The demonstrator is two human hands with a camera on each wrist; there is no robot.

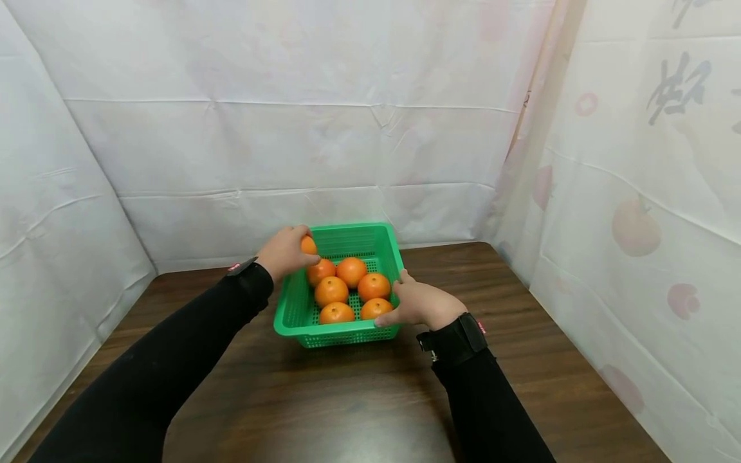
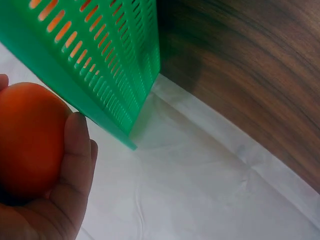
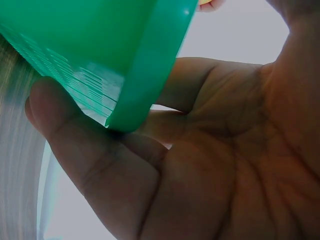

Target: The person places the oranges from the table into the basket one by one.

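Note:
A green plastic basket (image 1: 289, 315) with slotted sides stands on the table, with several oranges (image 1: 331, 290) inside, mostly toward its front. My left hand (image 1: 287, 252) is at the basket's left rim, fingers curled around one orange (image 1: 309, 245). In the left wrist view that orange (image 2: 31, 140) lies against the palm, just beside the basket's rim (image 2: 80, 100). My right hand (image 1: 425, 302) grips the basket's front right corner, thumb at the front and fingers along the right side. The right wrist view shows the green rim (image 3: 155, 65) between thumb and fingers.
The brown wood-grain table (image 1: 359, 399) extends around the basket. White sheeting (image 1: 289, 141) hangs behind it, close to the basket's back edge. More sheeting, printed with fruit (image 1: 635, 226), stands along the right side.

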